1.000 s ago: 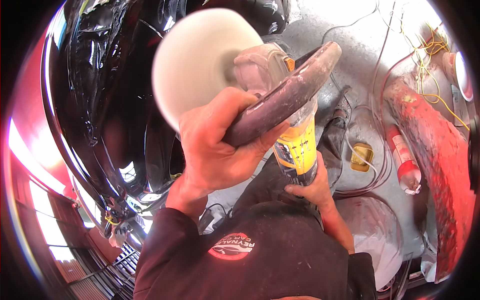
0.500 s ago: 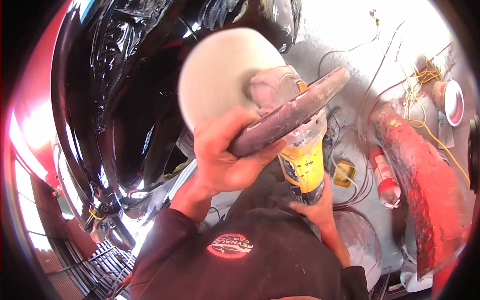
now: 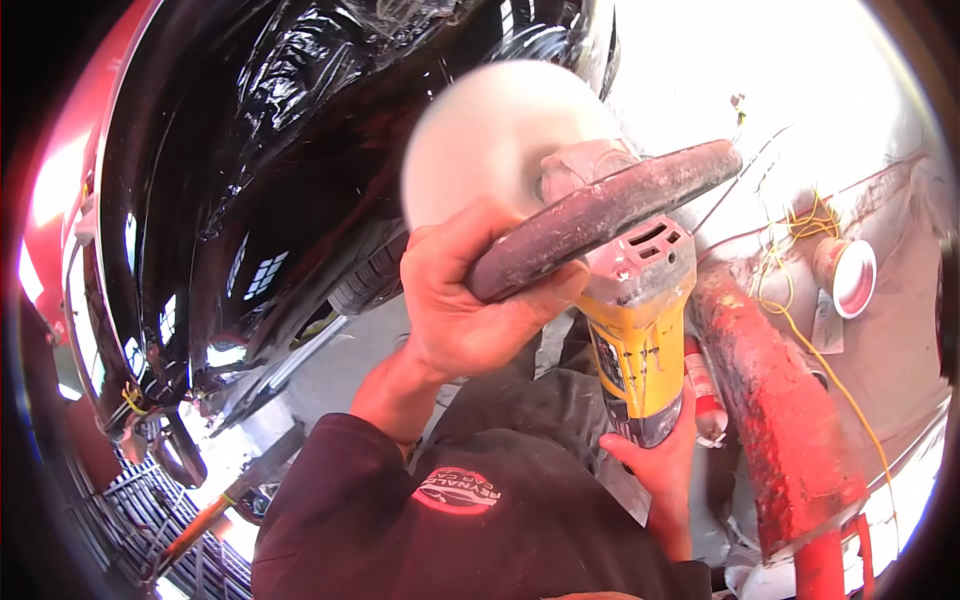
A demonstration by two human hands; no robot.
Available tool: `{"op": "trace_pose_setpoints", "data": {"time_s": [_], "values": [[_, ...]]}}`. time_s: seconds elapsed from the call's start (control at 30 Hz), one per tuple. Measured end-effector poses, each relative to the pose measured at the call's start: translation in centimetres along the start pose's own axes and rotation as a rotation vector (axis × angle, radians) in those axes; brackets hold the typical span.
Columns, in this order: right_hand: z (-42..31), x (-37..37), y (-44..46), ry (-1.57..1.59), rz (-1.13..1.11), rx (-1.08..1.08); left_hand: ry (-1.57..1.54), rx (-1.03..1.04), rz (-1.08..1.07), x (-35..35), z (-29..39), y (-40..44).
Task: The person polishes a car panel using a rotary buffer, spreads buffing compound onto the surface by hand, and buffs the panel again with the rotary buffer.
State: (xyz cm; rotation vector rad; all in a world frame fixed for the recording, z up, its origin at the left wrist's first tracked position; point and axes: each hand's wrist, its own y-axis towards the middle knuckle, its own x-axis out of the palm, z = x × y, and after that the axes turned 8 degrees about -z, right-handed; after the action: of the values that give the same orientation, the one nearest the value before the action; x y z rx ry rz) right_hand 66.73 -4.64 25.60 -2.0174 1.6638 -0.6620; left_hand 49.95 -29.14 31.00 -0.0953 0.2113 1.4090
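A yellow and black rotary polisher (image 3: 640, 350) is in both my hands. Around the left end of its dark, worn loop handle (image 3: 620, 205), my left hand (image 3: 465, 305) is closed. My right hand (image 3: 660, 465) wraps the rear end of the yellow body, with part of its fingers hidden. At the polisher's head is a round white pad (image 3: 495, 140), its surface smeared as if spinning. Behind it lies a glossy black car body (image 3: 310, 190) with window reflections. Whether the pad touches the car, I cannot tell.
A red, flaking metal post or beam (image 3: 775, 410) stands to my right. Beyond it are a tangled yellow cord (image 3: 805, 220) and a white-faced round object (image 3: 853, 278). A red and white bottle (image 3: 706, 400) is partly hidden. Dark metal bars (image 3: 160, 525) lie at lower left.
The polisher and both hands sit farther right in view. The car and red post have shifted in view too, as the camera moved. Both hands keep their hold.
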Motion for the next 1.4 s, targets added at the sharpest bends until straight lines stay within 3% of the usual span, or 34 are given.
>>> {"op": "trace_pose_setpoints", "data": {"time_s": [0.1, 0.3, 0.33, 0.57, 0.6, 0.87, 1.0, 1.27, 1.4], "values": [[-2.0, -1.3, 0.2, -0.158, -0.014, -0.035, 0.054, -0.022, -0.05, -0.5, 1.2, 0.7], [-6.3, -3.3, 2.1, -0.211, -0.036, 0.011, -0.13, 0.025, 0.122, -0.2, 1.4, 2.7], [-5.7, -3.9, 2.1, -0.305, -0.026, -0.024, -0.111, -0.05, 0.102, -0.3, 2.3, 2.4], [-6.8, -5.4, 0.9, -0.196, -0.087, -0.011, -0.078, -0.071, 0.076, 0.5, 2.5, 0.8], [-7.2, -5.4, 0.8, -0.179, -0.089, 0.011, -0.106, 0.008, 0.122, 1.0, 1.9, 1.3], [-11.3, -4.8, 2.7, -0.165, -0.024, -0.044, -0.167, 0.015, 0.119, -0.3, 2.3, 5.1], [-12.5, -5.0, 2.2, -0.3, -0.014, -0.043, -0.043, 0.032, 0.073, -1.3, 2.8, 4.6], [-12.2, -5.0, 1.1, -0.215, -0.005, 0.006, -0.167, -0.016, 0.058, -1.4, 3.2, 4.5], [-14.3, -6.4, 2.6, -0.351, -0.009, 0.004, -0.153, 0.009, 0.086, -0.9, 3.0, 6.5]]}}
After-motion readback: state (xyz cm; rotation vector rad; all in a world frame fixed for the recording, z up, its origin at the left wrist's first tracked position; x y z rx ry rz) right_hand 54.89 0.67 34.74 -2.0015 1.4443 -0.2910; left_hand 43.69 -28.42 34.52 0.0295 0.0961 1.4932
